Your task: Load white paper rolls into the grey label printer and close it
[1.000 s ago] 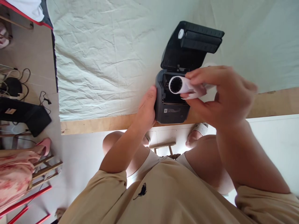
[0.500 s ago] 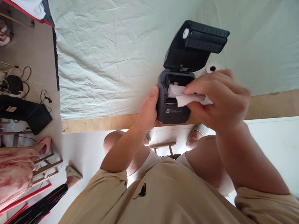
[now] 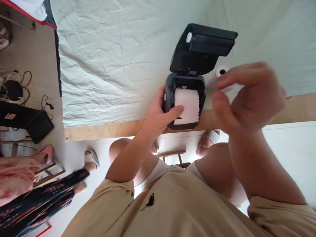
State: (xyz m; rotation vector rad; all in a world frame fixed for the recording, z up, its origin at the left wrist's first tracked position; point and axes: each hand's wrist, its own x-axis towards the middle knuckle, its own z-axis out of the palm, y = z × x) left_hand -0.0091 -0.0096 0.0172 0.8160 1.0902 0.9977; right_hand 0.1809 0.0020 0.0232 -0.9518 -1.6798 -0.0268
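I can read no words or numbers anywhere in my feed. The nearest thing to a sign is a small black emblem (image 3: 149,201) on the chest of the beige shirt (image 3: 187,210). It is a creature-like figure with no lettering beside it. A pale tag (image 3: 10,116) sits on the black case (image 3: 29,123) on the floor at the left, and whatever is printed on it is too small to read. The paper (image 3: 187,103) hanging over the front of the printer (image 3: 169,90) is plain white, apart from a dark mark at its lower left edge that I cannot make out.
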